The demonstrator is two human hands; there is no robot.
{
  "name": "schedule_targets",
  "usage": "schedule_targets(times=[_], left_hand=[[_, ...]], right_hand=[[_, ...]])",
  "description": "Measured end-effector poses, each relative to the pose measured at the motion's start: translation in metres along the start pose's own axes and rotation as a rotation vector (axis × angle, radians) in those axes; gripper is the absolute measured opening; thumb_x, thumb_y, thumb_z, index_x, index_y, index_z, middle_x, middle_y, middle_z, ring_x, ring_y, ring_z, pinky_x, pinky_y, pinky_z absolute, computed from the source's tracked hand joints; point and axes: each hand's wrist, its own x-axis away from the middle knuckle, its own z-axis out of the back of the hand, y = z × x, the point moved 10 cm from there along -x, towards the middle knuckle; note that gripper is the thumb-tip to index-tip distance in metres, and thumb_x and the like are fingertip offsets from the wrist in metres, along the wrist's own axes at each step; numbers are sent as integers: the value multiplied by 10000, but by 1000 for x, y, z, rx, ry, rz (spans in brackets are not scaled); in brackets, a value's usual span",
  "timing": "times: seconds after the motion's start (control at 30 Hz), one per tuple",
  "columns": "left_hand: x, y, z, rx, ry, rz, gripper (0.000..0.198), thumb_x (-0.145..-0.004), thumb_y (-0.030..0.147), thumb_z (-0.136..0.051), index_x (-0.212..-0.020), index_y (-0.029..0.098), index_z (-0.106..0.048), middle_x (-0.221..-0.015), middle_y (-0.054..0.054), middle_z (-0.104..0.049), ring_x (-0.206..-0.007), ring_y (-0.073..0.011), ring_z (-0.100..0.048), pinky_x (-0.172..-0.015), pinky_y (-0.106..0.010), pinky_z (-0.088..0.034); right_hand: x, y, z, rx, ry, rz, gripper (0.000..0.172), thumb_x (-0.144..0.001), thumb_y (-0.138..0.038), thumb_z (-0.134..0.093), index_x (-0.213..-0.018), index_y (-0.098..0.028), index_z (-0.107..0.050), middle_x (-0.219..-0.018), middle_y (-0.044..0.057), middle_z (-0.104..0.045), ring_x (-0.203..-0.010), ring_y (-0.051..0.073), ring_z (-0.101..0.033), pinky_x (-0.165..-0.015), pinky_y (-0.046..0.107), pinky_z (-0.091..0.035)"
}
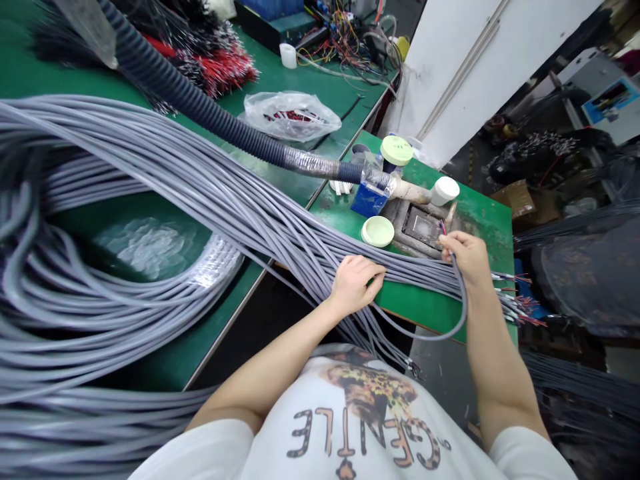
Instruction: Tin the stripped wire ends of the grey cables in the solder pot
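Pinching grey cable [463,300] in right hand [466,255], nearer than left hand [356,283] (grip unclear) | holding wire tips [443,228] beside pan [423,225], just forward-left

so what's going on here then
A person's right hand holds one gray cable near its end, its colored wires by a square metal tray on the green table. The left hand rests on a bundle of gray cables running across the tables.
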Motion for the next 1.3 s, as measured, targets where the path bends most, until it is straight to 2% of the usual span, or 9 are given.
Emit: schedule_targets(times=[0.2,0.33,0.43,0.57,0.67,0.8,0.9,1.07,1.3], left_hand=[[1,-3,2,486,156,217,81,-804,224,-657,-860,198,-708,-770,-30,-694,-738,-145,-592,-749,-311,-434],[7,0,-52,1124,88,578,259,-725,279,-749,-961,199,-683,-766,-6,-671,-694,-115,-596,-697,-262,-459],[8,12,-77,1372,90,694,259,-680,308,-785,-878,183,-673,-697,15,-644,-625,-93,-569,-658,-246,-455],[3,17,-77,1426,140,712,252,-659,327,-797,-811,182,-657,-666,33,-609,-588,-83,-543,-637,-247,-460],[-2,13,-60,1321,202,665,221,-663,336,-790,-764,184,-665,-666,37,-576,-581,-73,-515,-626,-241,-456],[-6,15,-43,1129,239,559,216,-631,331,-810,-709,185,-671,-727,14,-593,-678,-102,-545,-674,-255,-461],[0,21,-61,1292,153,659,306,-665,368,-787,-892,202,-666,-746,20,-607,-615,-91,-537,-635,-258,-462],[11,50,-94,1574,-198,756,343,-758,461,-694,-907,157,-636,-544,44,-538,-459,-102,-508,-517,-262,-427],[16,42,-81,1487,-183,711,253,-718,366,-766,-773,138,-671,-753,-30,-690,-746,-136,-636,-812,-293,-466]], right_hand=[[74,-19,-38,-248,-82,-17,245,-771,-311,-685,-602,-166,-580,-461,-50,-488,-423,67,-396,-466,221,-312],[95,-24,-51,-291,-70,-3,271,-786,-314,-672,-586,-169,-560,-468,-49,-498,-429,69,-402,-468,224,-322],[102,-27,-56,-304,-72,3,269,-773,-326,-680,-587,-169,-564,-465,-50,-501,-428,70,-410,-448,217,-314],[108,-33,-55,-308,-87,31,254,-786,-332,-661,-612,-169,-574,-482,-47,-522,-429,67,-431,-451,212,-340],[116,-34,-59,-305,-183,39,179,-811,-349,-634,-856,-176,-650,-530,-42,-567,-436,78,-463,-455,218,-376],[127,-31,-56,-379,-183,57,419,-838,-360,-599,-1222,-202,-539,-541,-52,-573,-438,97,-468,-445,226,-395],[132,-28,-54,-390,-124,67,524,-835,-363,-604,-1317,-233,-446,-554,-57,-581,-438,105,-472,-439,231,-401],[137,-25,-55,-312,-79,39,586,-837,-346,-615,-1369,-270,-380,-573,-70,-595,-432,101,-470,-446,228,-409],[117,-43,-26,-15,-23,189,212,-785,-330,-678,-962,-216,-700,-678,-19,-576,-605,119,-541,-581,254,-465]])
